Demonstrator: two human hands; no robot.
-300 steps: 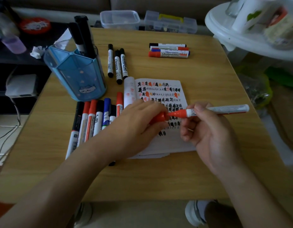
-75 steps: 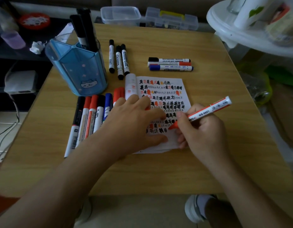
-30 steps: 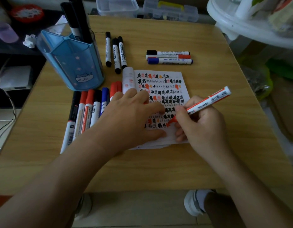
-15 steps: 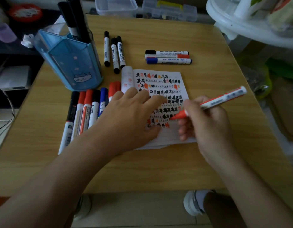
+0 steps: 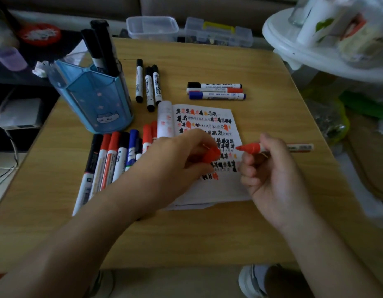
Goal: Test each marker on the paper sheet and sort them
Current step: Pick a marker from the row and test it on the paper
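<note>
**Red marker (image 5: 250,148): held ready for capping**

The right hand (image 5: 272,175) clamps its fingers round the barrel, tip pointing left over the paper sheet (image 5: 218,188) at frame centre. The left hand (image 5: 177,160) pinches the red cap (image 5: 211,155) just apart from the tip, apparently lined up for recapping.

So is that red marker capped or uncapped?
Uncapped. The marker in the right hand shows its bare tip, and the left hand pinches the red cap, apart from it.
</note>
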